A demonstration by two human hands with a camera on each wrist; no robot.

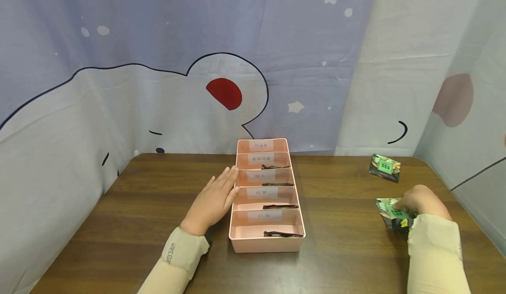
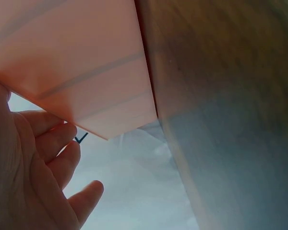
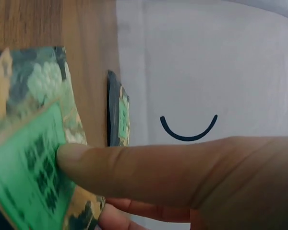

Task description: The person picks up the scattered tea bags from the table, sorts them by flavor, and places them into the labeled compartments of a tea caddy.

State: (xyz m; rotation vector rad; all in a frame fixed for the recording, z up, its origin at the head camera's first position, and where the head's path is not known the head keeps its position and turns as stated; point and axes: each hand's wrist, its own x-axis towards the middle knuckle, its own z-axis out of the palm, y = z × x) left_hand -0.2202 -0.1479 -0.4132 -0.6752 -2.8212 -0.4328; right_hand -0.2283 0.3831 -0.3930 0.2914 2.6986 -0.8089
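Note:
A long pink divided box has a white label on the wall of each compartment. Dark tea sachets stand on edge inside several of its compartments, with mostly their top edges visible. My left hand lies against the box's left rim, fingers extended and holding nothing; in the left wrist view its fingertips are at the rim. On the right, my right hand pinches a green-and-black tea sachet, one digit on its green label and other fingers behind. This sachet is tilted up over the table.
Another green-and-black tea sachet lies flat near the table's back right corner. A patterned curtain hangs behind the brown wooden table, and more cloth covers the right side.

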